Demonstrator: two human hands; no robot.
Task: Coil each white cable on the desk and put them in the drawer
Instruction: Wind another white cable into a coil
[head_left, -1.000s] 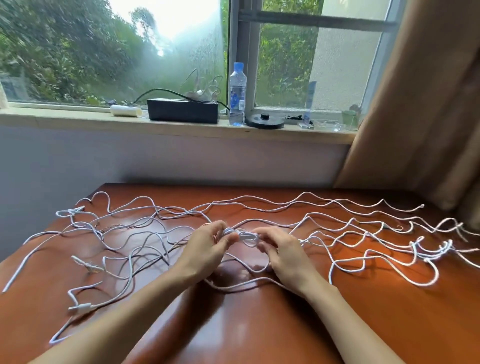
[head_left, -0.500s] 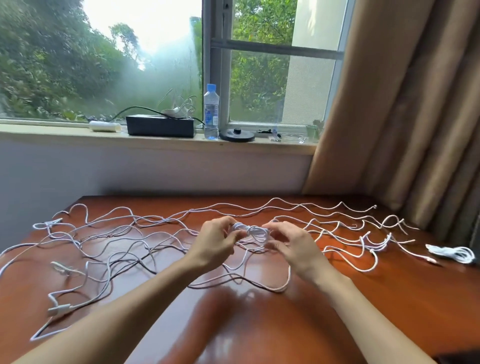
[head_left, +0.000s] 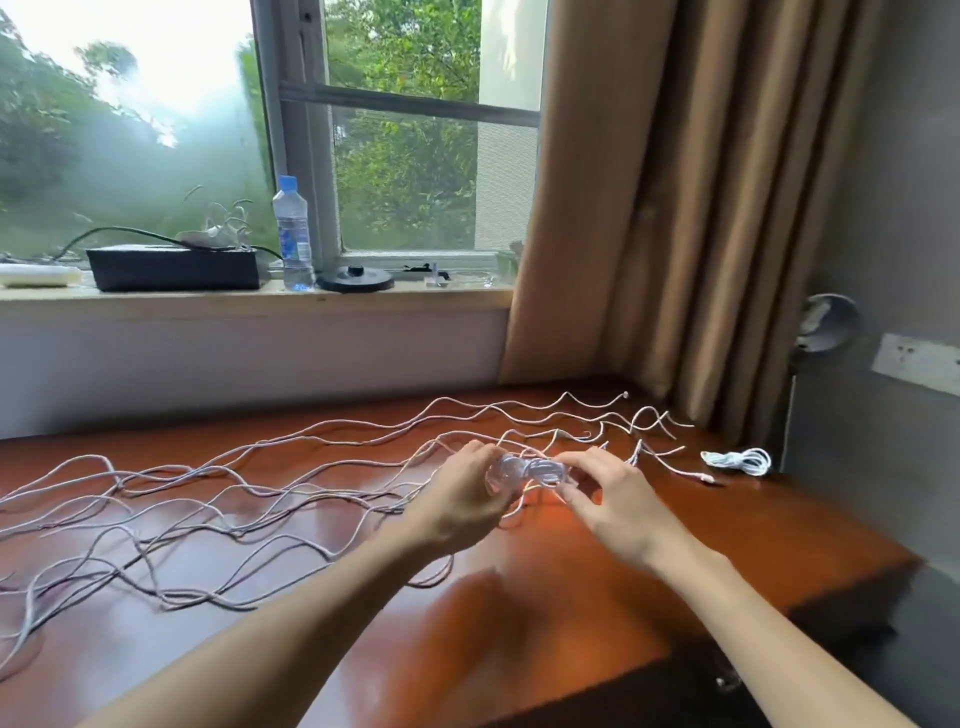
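- Running close beside the right arm, the counter's (head_left: 597, 649) right edge is the main risk. Anything dropped there could be lost over the side. Bare wood is seen in front of the hands, so room for moving is found there.
- The far right corner is closed off by the curtain (head_left: 675, 234), so little room is left there.
- The loose white cables (head_left: 208, 499) are spread over the left and middle of the counter and are crossed over each other. If one is pulled fast, others could be dragged along or knotted.
- The left hand (head_left: 457, 501) is curled round one end of the small coil. The other end is pinched by the fingers of the right hand (head_left: 613, 499).
- The small coil (head_left: 530, 470) is held between both hands, just above the counter. Its loops could spring open if it is let go too soon.
- A finished coil (head_left: 737, 461) is laid near the right edge and could be knocked off by an arm.
- No drawer is seen.
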